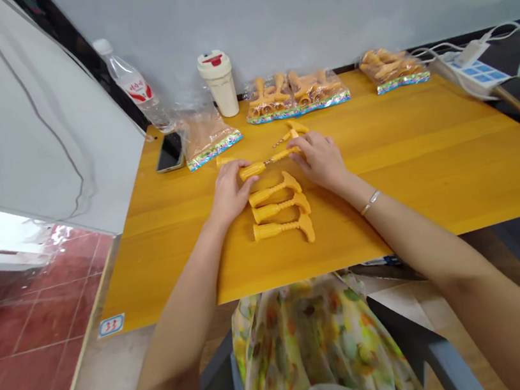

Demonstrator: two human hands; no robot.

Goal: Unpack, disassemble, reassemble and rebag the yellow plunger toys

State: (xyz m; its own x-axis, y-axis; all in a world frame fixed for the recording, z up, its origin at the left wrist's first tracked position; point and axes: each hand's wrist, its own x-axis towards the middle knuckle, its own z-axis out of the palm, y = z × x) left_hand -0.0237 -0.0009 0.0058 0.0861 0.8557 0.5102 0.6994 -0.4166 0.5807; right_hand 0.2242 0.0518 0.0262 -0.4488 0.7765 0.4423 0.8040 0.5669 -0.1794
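My left hand (232, 191) is closed round a ribbed yellow handle (253, 170). Fingers of my right hand (320, 157) pinch a yellow hammer-shaped piece (283, 153), whose metal shaft meets the handle's open end. Below them, three yellow toy hammers (278, 210) lie in a column, heads to the right. Beyond my right hand rests another yellow head piece (296, 128) with a thin metal shaft. Part of one more yellow handle (225, 160) shows behind my left fingers.
Along the back of the wooden table (173, 233) are a water bottle (136, 90), a cream cup (220, 87), bags of yellow pieces (297, 94), another such bag (390, 67) and a power strip (477, 71). A flattened bag (206, 135) lies beside a phone (170, 151).
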